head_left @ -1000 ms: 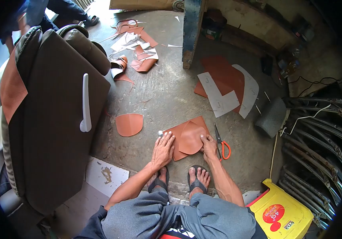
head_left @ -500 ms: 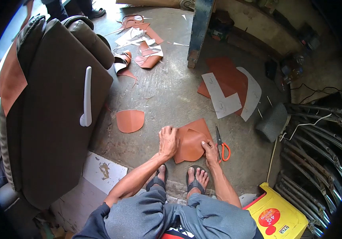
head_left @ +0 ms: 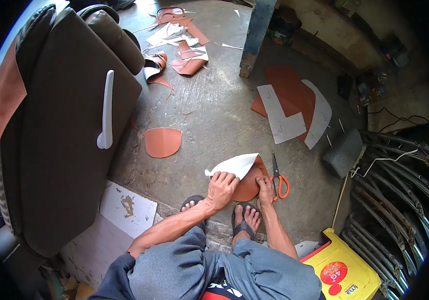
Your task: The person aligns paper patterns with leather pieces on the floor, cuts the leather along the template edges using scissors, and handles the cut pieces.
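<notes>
My left hand [head_left: 222, 191] is closed, its curled fingers on the near-left part of a brown leatherette sheet. That part is turned up, so the white backing [head_left: 234, 165] shows beyond my knuckles. At the other side my right hand [head_left: 265, 192] pinches the brown leatherette [head_left: 249, 189], thumb on top and most fingers hidden beneath. A rounded leatherette piece lies against the sheet under the right thumb; where one ends and the other begins is partly covered. Scissors with orange handles [head_left: 284, 187] rest on the floor just right of my right hand, blades pointing away.
A cut leatherette piece [head_left: 163, 143] lies on the floor to the left. Paper patterns [head_left: 280, 122] sit over brown sheets [head_left: 287, 82] farther right. Scraps [head_left: 190, 65] are heaped ahead. A dark seat [head_left: 69, 140] stands left, metal frames [head_left: 384, 200] and a yellow container [head_left: 344, 267] right.
My left hand has come down and right onto the leatherette sheet and folded its left part over, baring white backing. My right hand stays on the piece. The view has shifted slightly.
</notes>
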`<state>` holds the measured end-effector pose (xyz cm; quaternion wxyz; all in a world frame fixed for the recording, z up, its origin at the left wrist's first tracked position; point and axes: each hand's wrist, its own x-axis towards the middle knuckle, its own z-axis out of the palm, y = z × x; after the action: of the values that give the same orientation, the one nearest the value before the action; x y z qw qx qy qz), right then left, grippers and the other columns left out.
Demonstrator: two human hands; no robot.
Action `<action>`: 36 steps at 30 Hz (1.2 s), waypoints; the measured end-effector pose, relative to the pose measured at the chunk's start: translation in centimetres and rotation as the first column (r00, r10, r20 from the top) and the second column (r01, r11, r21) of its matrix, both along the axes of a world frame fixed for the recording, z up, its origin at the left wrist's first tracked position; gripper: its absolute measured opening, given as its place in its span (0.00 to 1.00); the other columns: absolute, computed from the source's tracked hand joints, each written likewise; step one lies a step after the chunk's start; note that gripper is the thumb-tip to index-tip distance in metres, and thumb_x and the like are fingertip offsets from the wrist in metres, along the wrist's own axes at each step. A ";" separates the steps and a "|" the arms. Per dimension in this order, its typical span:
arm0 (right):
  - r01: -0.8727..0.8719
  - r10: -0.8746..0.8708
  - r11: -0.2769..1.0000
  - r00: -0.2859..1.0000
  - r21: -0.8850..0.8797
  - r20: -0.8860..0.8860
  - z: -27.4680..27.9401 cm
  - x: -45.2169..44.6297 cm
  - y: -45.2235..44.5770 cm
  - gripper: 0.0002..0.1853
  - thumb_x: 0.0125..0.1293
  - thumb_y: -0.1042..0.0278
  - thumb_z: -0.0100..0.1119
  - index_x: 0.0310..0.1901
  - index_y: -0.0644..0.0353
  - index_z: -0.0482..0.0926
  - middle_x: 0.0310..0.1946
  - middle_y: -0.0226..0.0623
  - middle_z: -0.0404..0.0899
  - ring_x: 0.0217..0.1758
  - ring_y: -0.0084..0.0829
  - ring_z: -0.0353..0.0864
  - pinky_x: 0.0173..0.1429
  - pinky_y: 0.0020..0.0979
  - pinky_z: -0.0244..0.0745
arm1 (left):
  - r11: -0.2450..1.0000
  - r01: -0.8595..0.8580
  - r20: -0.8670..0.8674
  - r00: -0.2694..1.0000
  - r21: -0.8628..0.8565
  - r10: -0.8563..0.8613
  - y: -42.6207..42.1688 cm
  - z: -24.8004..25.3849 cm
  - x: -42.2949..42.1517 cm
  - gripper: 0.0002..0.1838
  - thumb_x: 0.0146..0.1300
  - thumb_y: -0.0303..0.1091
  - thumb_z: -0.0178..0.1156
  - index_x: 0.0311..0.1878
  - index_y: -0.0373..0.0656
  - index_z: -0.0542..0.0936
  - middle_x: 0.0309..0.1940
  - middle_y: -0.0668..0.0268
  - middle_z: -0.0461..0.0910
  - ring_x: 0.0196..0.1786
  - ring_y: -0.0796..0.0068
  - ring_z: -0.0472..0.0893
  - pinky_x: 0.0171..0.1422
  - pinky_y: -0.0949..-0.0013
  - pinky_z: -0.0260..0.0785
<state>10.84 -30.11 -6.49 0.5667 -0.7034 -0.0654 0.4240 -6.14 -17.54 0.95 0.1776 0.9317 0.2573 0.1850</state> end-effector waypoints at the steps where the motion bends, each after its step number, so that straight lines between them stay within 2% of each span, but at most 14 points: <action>1: -0.008 0.008 1.000 1.000 -0.004 -0.002 0.4 -0.1 0.1 0.10 0.67 0.61 0.62 0.41 0.60 0.81 0.36 0.27 0.80 0.40 0.21 0.75 0.51 0.27 0.71 | 0.998 0.048 0.022 0.999 0.039 -0.049 -0.3 0.0 -0.2 0.13 0.55 0.35 0.58 0.44 0.44 0.81 0.38 0.66 0.79 0.46 0.68 0.79 0.56 0.59 0.67; 3: 0.088 -0.083 0.996 0.990 0.035 -0.116 1.1 -0.5 0.4 0.09 0.68 0.63 0.60 0.41 0.59 0.82 0.36 0.27 0.80 0.42 0.21 0.75 0.50 0.26 0.71 | 0.994 0.089 0.017 0.996 0.067 -0.091 -0.5 0.0 -0.5 0.15 0.54 0.35 0.60 0.45 0.43 0.82 0.40 0.66 0.80 0.45 0.67 0.79 0.55 0.59 0.67; 7: 0.104 -0.101 0.994 0.991 0.039 -0.084 1.1 -0.6 0.6 0.08 0.69 0.64 0.58 0.41 0.59 0.82 0.38 0.27 0.81 0.42 0.20 0.75 0.49 0.25 0.71 | 0.967 0.215 0.044 0.974 0.136 -0.222 -1.5 0.9 -0.9 0.18 0.52 0.34 0.61 0.47 0.40 0.83 0.39 0.67 0.78 0.44 0.68 0.79 0.53 0.59 0.68; 9: 0.049 -0.047 0.996 0.998 0.071 -0.031 -1.1 -0.3 -0.2 0.11 0.73 0.64 0.56 0.48 0.60 0.82 0.42 0.27 0.82 0.45 0.20 0.77 0.50 0.24 0.72 | 0.939 0.264 0.101 0.951 0.221 -0.291 -1.9 1.0 -1.0 0.17 0.52 0.36 0.59 0.44 0.40 0.83 0.36 0.67 0.76 0.42 0.69 0.77 0.52 0.61 0.69; 13: 0.113 -0.095 0.981 0.988 0.159 -0.121 0.3 -0.8 0.6 0.15 0.77 0.63 0.53 0.58 0.59 0.79 0.47 0.28 0.82 0.49 0.19 0.79 0.53 0.24 0.73 | 0.908 0.387 0.040 0.916 0.161 -0.398 -3.5 0.6 -1.8 0.20 0.50 0.35 0.61 0.47 0.37 0.83 0.40 0.66 0.79 0.44 0.71 0.79 0.48 0.65 0.68; 15: 0.002 0.017 0.986 0.994 0.169 -0.111 -1.4 -0.2 -0.1 0.18 0.79 0.62 0.51 0.64 0.57 0.76 0.50 0.28 0.82 0.52 0.20 0.79 0.55 0.24 0.74 | 0.902 0.410 0.048 0.907 0.136 -0.419 -3.7 0.7 -1.9 0.20 0.51 0.35 0.61 0.47 0.37 0.83 0.41 0.66 0.79 0.44 0.71 0.79 0.46 0.66 0.67; 19: 0.002 0.007 0.992 0.997 0.126 -0.075 -0.4 -0.4 0.3 0.17 0.79 0.62 0.51 0.64 0.57 0.76 0.51 0.28 0.82 0.51 0.20 0.80 0.53 0.24 0.75 | 0.898 0.416 0.088 0.898 0.145 -0.430 -3.6 1.3 -1.8 0.19 0.54 0.36 0.60 0.47 0.35 0.83 0.37 0.67 0.76 0.43 0.71 0.77 0.46 0.66 0.67; 21: 0.093 -0.058 0.978 0.980 0.185 -0.189 -0.3 -0.7 0.4 0.17 0.78 0.61 0.52 0.60 0.60 0.78 0.48 0.28 0.83 0.49 0.20 0.80 0.52 0.24 0.75 | 0.898 0.420 0.090 0.897 0.132 -0.432 -3.6 1.3 -1.8 0.19 0.54 0.36 0.60 0.47 0.35 0.82 0.37 0.67 0.77 0.43 0.71 0.77 0.47 0.66 0.67; 25: 0.064 -0.052 0.991 0.994 0.118 -0.096 -1.4 -0.1 -0.3 0.16 0.75 0.61 0.55 0.56 0.63 0.80 0.44 0.30 0.84 0.47 0.20 0.80 0.51 0.22 0.75 | 0.943 0.319 0.147 0.933 0.094 -0.330 -2.0 1.1 -1.2 0.18 0.53 0.35 0.61 0.48 0.40 0.83 0.38 0.67 0.79 0.42 0.70 0.79 0.47 0.65 0.68; 27: -0.138 0.170 0.970 0.974 -0.202 0.151 1.8 0.2 0.5 0.15 0.73 0.61 0.58 0.51 0.64 0.81 0.39 0.30 0.85 0.44 0.19 0.80 0.48 0.22 0.75 | 0.980 0.201 0.214 0.957 0.000 -0.196 0.9 0.9 -0.4 0.16 0.52 0.31 0.62 0.47 0.45 0.84 0.38 0.66 0.81 0.41 0.65 0.80 0.46 0.62 0.67; 29: -0.160 0.178 0.976 0.977 -0.148 0.117 1.5 0.7 0.1 0.14 0.72 0.62 0.60 0.50 0.64 0.81 0.38 0.31 0.85 0.42 0.17 0.79 0.46 0.22 0.75 | 0.999 0.011 0.119 0.993 -0.050 -0.005 4.4 1.7 -0.1 0.15 0.50 0.29 0.64 0.43 0.45 0.84 0.37 0.63 0.81 0.43 0.62 0.79 0.50 0.59 0.67; 33: -0.248 0.248 0.969 0.969 0.008 -0.015 5.8 1.9 2.6 0.14 0.72 0.62 0.61 0.50 0.65 0.81 0.36 0.30 0.85 0.40 0.17 0.80 0.44 0.22 0.75 | 0.983 -0.183 0.212 0.961 0.004 0.178 8.0 0.9 -0.4 0.14 0.59 0.30 0.64 0.49 0.45 0.82 0.40 0.64 0.81 0.47 0.62 0.78 0.52 0.59 0.67; 34: -0.350 0.350 0.937 0.936 -0.011 0.032 7.6 2.3 3.7 0.14 0.72 0.62 0.61 0.50 0.65 0.81 0.37 0.30 0.85 0.40 0.17 0.80 0.44 0.22 0.75 | 0.973 -0.188 0.160 0.965 -0.135 0.209 7.5 1.0 -1.0 0.15 0.61 0.29 0.62 0.52 0.43 0.81 0.44 0.62 0.81 0.50 0.59 0.77 0.54 0.57 0.68; 36: -0.526 0.528 0.849 0.839 -0.053 0.135 8.8 3.5 5.5 0.15 0.72 0.62 0.61 0.50 0.65 0.82 0.40 0.31 0.85 0.41 0.19 0.80 0.46 0.24 0.75 | 0.962 -0.206 0.127 0.965 -0.178 0.230 5.6 1.0 -1.7 0.16 0.62 0.28 0.62 0.54 0.43 0.80 0.46 0.61 0.80 0.51 0.58 0.77 0.55 0.56 0.68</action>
<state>14.30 -24.60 2.26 0.4173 -0.6911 -0.2941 0.5117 -7.86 -11.95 1.99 0.2504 0.8636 0.3592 0.2498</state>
